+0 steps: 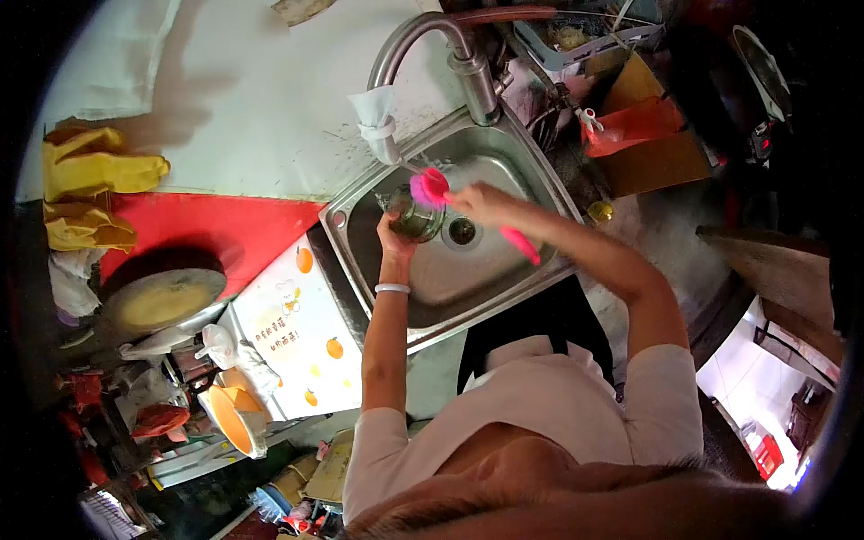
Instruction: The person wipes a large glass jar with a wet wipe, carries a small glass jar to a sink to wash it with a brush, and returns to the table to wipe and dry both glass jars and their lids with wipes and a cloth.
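Over the steel sink (432,315), my left hand (396,236) is closed around a clear glass jar (416,216), tilted below the faucet. My right hand (481,203) grips a pink scrub brush (520,245) by its handle. The bristled head of the brush is right at the jar, near its upper side; whether they touch I cannot tell. A curved metal faucet (396,54) with a white cloth or plastic piece (373,110) tied on its spout hangs above the jar. The sink's drain (462,231) lies between my two hands.
Yellow rubber gloves (99,166) hang at the upper left. A round pan (166,297) and a white board with orange prints (301,342) are left of the sink. At the upper right sit a cardboard box (661,166), a red bag (634,126) and a grey basket (585,54).
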Available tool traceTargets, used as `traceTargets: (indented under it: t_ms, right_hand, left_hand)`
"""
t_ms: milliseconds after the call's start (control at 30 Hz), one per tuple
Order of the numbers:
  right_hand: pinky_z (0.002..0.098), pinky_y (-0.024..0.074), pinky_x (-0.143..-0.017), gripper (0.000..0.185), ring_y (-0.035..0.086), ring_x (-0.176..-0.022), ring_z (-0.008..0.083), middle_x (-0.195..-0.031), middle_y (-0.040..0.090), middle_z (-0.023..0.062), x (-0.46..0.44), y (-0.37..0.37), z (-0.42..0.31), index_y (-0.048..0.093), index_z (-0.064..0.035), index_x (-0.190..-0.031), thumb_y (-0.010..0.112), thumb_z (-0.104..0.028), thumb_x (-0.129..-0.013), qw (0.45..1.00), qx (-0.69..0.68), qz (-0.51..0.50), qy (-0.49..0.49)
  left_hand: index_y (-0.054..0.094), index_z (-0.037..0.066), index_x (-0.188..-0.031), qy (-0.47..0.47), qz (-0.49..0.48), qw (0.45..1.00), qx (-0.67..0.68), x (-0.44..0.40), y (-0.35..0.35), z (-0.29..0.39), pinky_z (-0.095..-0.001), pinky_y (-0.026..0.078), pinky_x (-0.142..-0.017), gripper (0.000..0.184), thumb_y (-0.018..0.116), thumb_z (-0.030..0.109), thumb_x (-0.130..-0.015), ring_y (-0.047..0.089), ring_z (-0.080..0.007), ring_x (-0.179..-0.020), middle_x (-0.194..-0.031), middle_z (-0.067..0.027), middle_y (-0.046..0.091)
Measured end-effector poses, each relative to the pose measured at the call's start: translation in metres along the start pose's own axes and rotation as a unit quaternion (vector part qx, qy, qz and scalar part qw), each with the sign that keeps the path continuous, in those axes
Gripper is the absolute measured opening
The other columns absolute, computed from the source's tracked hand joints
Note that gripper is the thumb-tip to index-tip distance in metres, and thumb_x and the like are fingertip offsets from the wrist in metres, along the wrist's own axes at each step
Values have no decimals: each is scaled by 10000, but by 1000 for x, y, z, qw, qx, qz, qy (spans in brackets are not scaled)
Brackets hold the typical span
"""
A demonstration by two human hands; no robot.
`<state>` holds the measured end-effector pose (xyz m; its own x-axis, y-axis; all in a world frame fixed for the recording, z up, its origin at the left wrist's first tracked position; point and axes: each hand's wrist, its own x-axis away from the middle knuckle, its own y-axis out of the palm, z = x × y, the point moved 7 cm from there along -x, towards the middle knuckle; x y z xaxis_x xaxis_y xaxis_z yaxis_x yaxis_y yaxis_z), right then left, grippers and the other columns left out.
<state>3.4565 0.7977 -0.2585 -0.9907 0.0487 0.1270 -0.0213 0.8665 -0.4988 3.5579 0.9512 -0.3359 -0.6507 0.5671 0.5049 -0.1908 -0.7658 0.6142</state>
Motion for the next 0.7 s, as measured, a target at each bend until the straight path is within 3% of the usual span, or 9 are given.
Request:
traceTargets:
  t_ms: [100,167,300,367,433,500,567,633,700]
  right_hand:
    - [437,439,-556,296,561,-595,348,-661,557,210,36,24,-17,544,-105,-1064,444,-239,-820,994,37,100,-13]
    - [437,444,-576,289,561,-627,349,-678,563,203,28,18,0,552,-123,-1064,442,-225,-817,997,50,61,23]
    - [440,439,-590,265,565,-655,339,-686,569,179,12,-22,26,568,-123,-1026,449,-213,-808,986,68,141,64]
    - [444,439,-587,276,569,-658,337,-695,575,172,20,-32,33,559,-128,-1042,452,-212,-802,988,81,117,56]
    - [446,439,-587,278,574,-659,330,-701,579,169,32,-51,21,558,-113,-1036,447,-214,-802,975,152,153,54]
    - [455,441,-591,272,577,-646,322,-691,577,175,34,-58,6,537,-90,-1033,427,-218,-819,974,188,107,72]
    - [460,442,-621,267,583,-693,320,-749,583,176,27,-54,-18,520,-63,-1027,438,-191,-807,964,264,29,22]
    - [452,443,-636,278,582,-730,321,-789,584,172,17,-45,4,508,-52,-1037,445,-176,-796,939,334,69,-40]
    - [444,445,-652,292,581,-767,323,-828,584,169,16,-35,5,495,-41,-1047,451,-162,-784,904,402,106,-101]
  left_hand:
    - [504,-4,-1040,-10,-12,1000,19,-4,10,-4,-387,424,-827,429,460,197,-664,534,-261,-916,-1026,-116,538]
    - [492,-2,-1055,-21,-9,1000,7,-8,9,-8,-385,430,-819,431,460,191,-671,536,-260,-913,-1027,-112,533]
    - [474,-42,-1100,-19,90,990,-110,-2,19,-1,-303,449,-737,456,491,136,-681,560,-215,-777,-913,-105,544]
    - [451,-59,-1148,103,71,950,-288,-6,37,14,-270,432,-717,507,537,111,-678,561,-189,-756,-880,-106,564]
    - [400,-124,-1161,136,31,949,-281,-7,60,10,-263,416,-676,540,570,89,-695,525,-170,-765,-890,-100,564]
    - [448,-122,-1118,168,101,902,-386,-8,68,13,-235,407,-673,489,587,108,-709,520,-143,-746,-893,-86,569]
    - [488,-108,-1087,200,73,871,-443,-26,59,5,-229,401,-683,457,604,114,-704,520,-131,-754,-877,-83,579]
    - [530,-83,-1051,190,54,919,-340,-13,82,6,-235,405,-653,424,617,133,-697,516,-115,-726,-845,-58,584]
    - [532,-73,-1055,208,89,897,-380,-10,80,3,-238,405,-633,428,620,141,-696,508,-106,-706,-829,-52,582]
